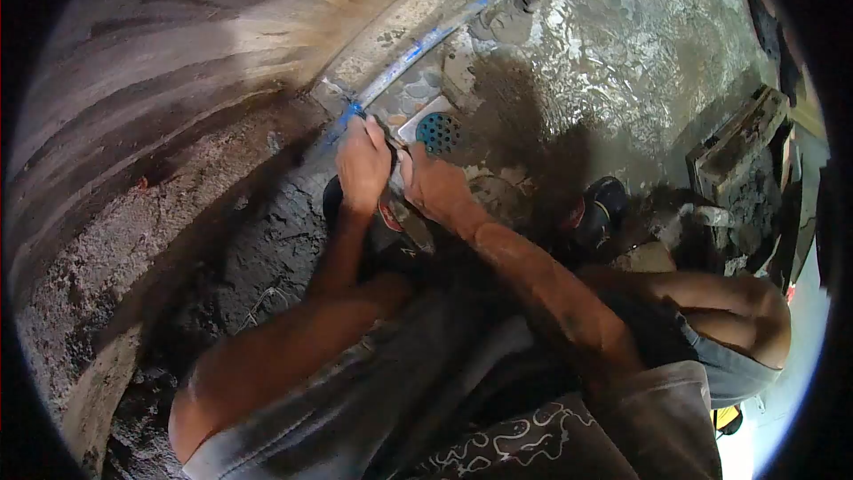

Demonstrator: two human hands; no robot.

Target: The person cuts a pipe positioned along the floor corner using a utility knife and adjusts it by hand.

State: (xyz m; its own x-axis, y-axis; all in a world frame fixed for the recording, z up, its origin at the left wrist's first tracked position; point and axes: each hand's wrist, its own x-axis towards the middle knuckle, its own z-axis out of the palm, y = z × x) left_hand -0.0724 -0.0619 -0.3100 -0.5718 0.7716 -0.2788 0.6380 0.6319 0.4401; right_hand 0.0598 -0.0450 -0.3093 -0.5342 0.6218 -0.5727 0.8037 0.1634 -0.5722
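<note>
My left hand [362, 164] is closed beside the blue-marked end of a long grey pipe-like strip [413, 53]. Close to its right, my right hand [437, 185] is also closed, thumb and fingers bent toward the left one. Between the two hands shows a dark, narrow piece that both seem to grip; its kind is hard to make out. A grey pointed shape [418, 229] shows just below them, and I cannot tell whether it belongs to that piece. A round teal drain cover [438, 133] with holes lies just beyond my right hand.
A mud-smeared wall [178, 44] curves along the left. Wet cement floor [640, 62] spreads to the upper right. A wooden mortar box [742, 147] stands at the right. Dark mortar [271, 244] lies at the left, and my shoe [604, 206] is on the floor.
</note>
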